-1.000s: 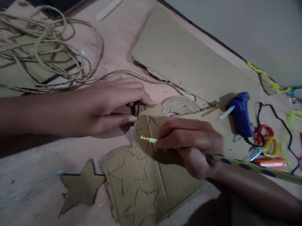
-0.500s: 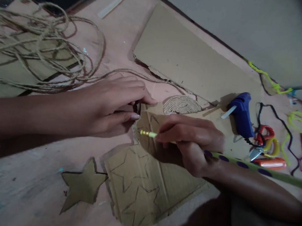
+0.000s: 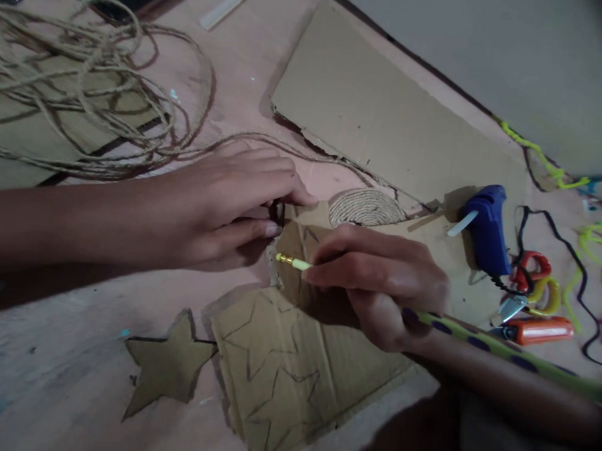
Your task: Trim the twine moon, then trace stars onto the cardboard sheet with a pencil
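Note:
My right hand (image 3: 383,282) is closed around a pencil (image 3: 299,263), its eraser end pointing left over a piece of cardboard (image 3: 359,368). In line with it, a green shaft with purple dots runs back past the wrist. Several star outlines (image 3: 280,404) are drawn on this cardboard, partly in the hand's shadow. At its upper left edge rests my left hand (image 3: 242,209), forefinger and thumb apart and touching the edge, the other fingers stretched out. A cut-out cardboard star (image 3: 173,359) lies to the left of the sheet.
Loose jute cord (image 3: 102,90) lies in loops at upper left. A cord coil (image 3: 366,208) sits above the right hand. A large cardboard panel (image 3: 386,109) spans the back. To the right are a blue glue gun (image 3: 487,230), scissors (image 3: 531,272) and an orange-handled tool (image 3: 543,330).
The pencil's eraser end has shifted slightly left and up over the cardboard with my right hand. My left hand keeps its place at the edge. The whole view has drifted a little.

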### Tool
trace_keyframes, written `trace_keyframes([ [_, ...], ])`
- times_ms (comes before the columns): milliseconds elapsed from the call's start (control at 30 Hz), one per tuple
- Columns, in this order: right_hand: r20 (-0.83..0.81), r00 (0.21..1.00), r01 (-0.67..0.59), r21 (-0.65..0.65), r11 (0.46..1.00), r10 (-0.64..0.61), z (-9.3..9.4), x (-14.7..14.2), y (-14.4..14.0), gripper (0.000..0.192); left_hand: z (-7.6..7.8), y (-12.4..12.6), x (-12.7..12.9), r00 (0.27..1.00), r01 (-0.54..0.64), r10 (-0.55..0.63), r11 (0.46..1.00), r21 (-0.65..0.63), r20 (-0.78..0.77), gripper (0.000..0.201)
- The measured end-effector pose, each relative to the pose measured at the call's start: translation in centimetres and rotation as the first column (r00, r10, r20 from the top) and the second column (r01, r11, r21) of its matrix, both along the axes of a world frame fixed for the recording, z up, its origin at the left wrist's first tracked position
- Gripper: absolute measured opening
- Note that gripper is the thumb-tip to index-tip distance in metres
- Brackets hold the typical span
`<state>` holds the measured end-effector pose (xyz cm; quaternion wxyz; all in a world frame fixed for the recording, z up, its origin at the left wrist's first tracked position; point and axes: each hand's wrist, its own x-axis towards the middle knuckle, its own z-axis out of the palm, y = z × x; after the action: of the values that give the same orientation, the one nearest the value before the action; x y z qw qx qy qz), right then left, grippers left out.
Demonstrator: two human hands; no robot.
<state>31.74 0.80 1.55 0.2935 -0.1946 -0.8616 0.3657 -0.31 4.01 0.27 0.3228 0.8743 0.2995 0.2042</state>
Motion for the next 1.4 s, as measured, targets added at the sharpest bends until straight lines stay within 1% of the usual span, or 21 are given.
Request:
trace_keyframes([
  [67, 0.002, 0.999, 0.040, 0.004, 0.999, -0.040, 0.0, 0.1, -0.1, 0.023, 0.0, 0.0, 0.0, 1.000, -0.001, 0.001, 1.000, -0.008, 0.001, 0.031],
  [167, -0.045, 0.995, 0.089, 0.015, 0.996, -0.089, -0.2, 0.0, -0.2, 0.024, 0.0, -0.1, 0.1, 1.000, 0.003, -0.003, 1.000, -0.022, 0.008, 0.031],
  [267, -0.041, 0.999, 0.015, -0.005, 1.000, -0.016, -0.3, -0.2, -0.3, 0.022, 0.1, -0.2, 0.2, 1.000, 0.019, -0.019, 1.000, -0.002, -0.014, 0.033],
  [300, -0.041, 0.999, 0.012, -0.013, 1.000, -0.013, -0.3, -0.2, -0.4, 0.021, 0.1, -0.2, 0.2, 0.999, 0.021, -0.020, 1.000, 0.009, -0.025, 0.033],
  [433, -0.019, 0.994, 0.111, -0.019, 0.994, -0.111, 0.0, -0.2, -0.7, 0.028, 0.1, 0.0, 0.0, 0.998, 0.041, -0.040, 0.999, 0.015, -0.038, 0.034],
  [500, -0.045, 0.994, 0.098, -0.012, 0.995, -0.099, 0.1, -0.2, -0.7, 0.029, 0.0, 0.1, -0.2, 0.998, 0.062, -0.062, 0.998, -0.011, -0.018, 0.035],
  [533, -0.058, 0.995, 0.075, -0.005, 0.997, -0.075, 0.2, -0.2, -0.7, 0.029, -0.1, 0.1, -0.3, 0.997, 0.070, -0.071, 0.997, -0.025, -0.010, 0.037],
  [600, -0.031, 0.999, 0.020, 0.001, 1.000, -0.020, 0.4, -0.2, -0.6, 0.029, -0.2, 0.2, -0.5, 0.997, 0.076, -0.076, 0.997, -0.030, 0.001, 0.040],
  [633, 0.003, 1.000, 0.005, -0.002, 1.000, -0.005, 0.5, -0.1, -0.5, 0.030, -0.2, 0.2, -0.5, 0.997, 0.076, -0.076, 0.997, -0.021, -0.002, 0.040],
  [700, 0.033, 0.999, 0.037, -0.011, 0.999, -0.037, 0.7, 0.1, -0.4, 0.032, -0.2, 0.2, -0.5, 0.996, 0.086, -0.086, 0.996, 0.017, -0.013, 0.040],
  [767, 0.004, 0.996, 0.093, -0.024, 0.995, -0.093, 0.8, 0.3, -0.3, 0.030, -0.1, 0.2, -0.4, 0.995, 0.101, -0.100, 0.993, 0.060, -0.018, 0.039],
  [800, -0.013, 0.995, 0.098, -0.024, 0.995, -0.098, 0.8, 0.3, -0.3, 0.030, -0.1, 0.1, -0.3, 0.994, 0.107, -0.106, 0.991, 0.079, -0.019, 0.038],
  [900, 0.011, 0.999, 0.031, -0.039, 0.999, -0.031, 0.8, 0.2, -0.3, 0.031, 0.1, -0.1, -0.1, 0.995, 0.104, -0.101, 0.987, 0.121, -0.023, 0.040],
  [967, 0.009, 1.000, 0.013, -0.049, 0.999, -0.013, 0.8, 0.1, -0.3, 0.028, 0.0, -0.3, -0.1, 0.996, 0.090, -0.085, 0.985, 0.144, -0.041, 0.043],
  [1067, -0.057, 0.995, 0.083, -0.049, 0.995, -0.086, 0.6, 0.0, -0.3, 0.035, -0.2, -0.5, -0.2, 0.996, 0.084, -0.076, 0.979, 0.187, -0.052, 0.043],
  [1133, -0.061, 0.993, 0.098, -0.059, 0.993, -0.102, 0.7, 0.1, -0.3, 0.038, -0.4, -0.4, -0.3, 0.996, 0.082, -0.073, 0.977, 0.197, -0.051, 0.039],
  [1233, -0.011, 1.000, 0.016, -0.069, 0.997, -0.017, 0.8, 0.1, -0.4, 0.031, -0.3, -0.3, -0.5, 0.995, 0.090, -0.083, 0.979, 0.184, -0.047, 0.029],
  [1267, -0.002, 1.000, 0.011, -0.070, 0.997, -0.011, 0.8, 0.1, -0.4, 0.030, -0.3, -0.2, -0.5, 0.995, 0.094, -0.088, 0.979, 0.184, -0.040, 0.028],
  [1400, -0.039, 0.990, 0.131, -0.073, 0.989, -0.134, 0.9, 0.0, -0.5, 0.035, -0.5, -0.3, -0.6, 0.997, 0.075, -0.073, 0.982, 0.173, -0.017, 0.033],
])
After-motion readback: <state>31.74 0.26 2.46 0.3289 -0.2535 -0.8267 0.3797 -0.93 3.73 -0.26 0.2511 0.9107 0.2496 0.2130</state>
